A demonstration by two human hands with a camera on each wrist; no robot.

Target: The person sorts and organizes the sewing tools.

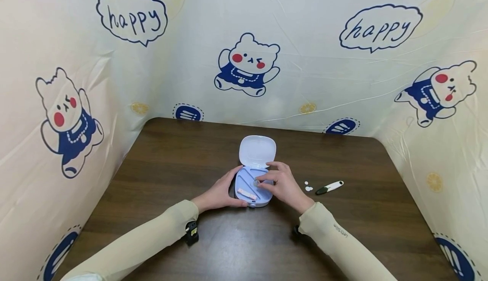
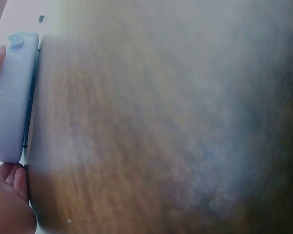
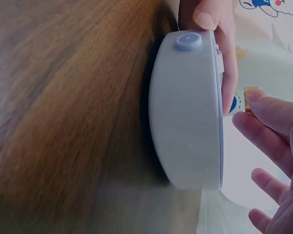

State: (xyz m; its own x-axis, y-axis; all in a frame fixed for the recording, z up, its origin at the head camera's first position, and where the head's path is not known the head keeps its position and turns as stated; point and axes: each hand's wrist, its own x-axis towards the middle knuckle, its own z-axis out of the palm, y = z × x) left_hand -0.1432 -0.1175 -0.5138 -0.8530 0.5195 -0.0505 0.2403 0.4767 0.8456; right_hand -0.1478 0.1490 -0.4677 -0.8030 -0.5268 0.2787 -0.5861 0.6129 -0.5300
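Observation:
A light blue pill box (image 1: 254,203) stands on the table with its white lid (image 1: 257,150) raised. Diagonal dividers split the inside, and a small pink-and-white strip (image 1: 247,194) lies in the front left compartment. My left hand (image 1: 219,192) grips the box by its left side, thumb at the front near the round blue button (image 3: 188,41). Over the compartments, my right hand (image 1: 284,184) pinches a small gold-coloured piece (image 3: 250,100) between thumb and index finger. The other right fingers are spread. In the left wrist view, the box (image 2: 12,102) shows only at the edge.
Several small white round pieces (image 1: 308,188) lie on the table right of my right hand. Beside them is a slim white and dark green tool (image 1: 329,187). Printed cloth (image 1: 305,77) hangs around the back and sides of the brown table (image 1: 244,247).

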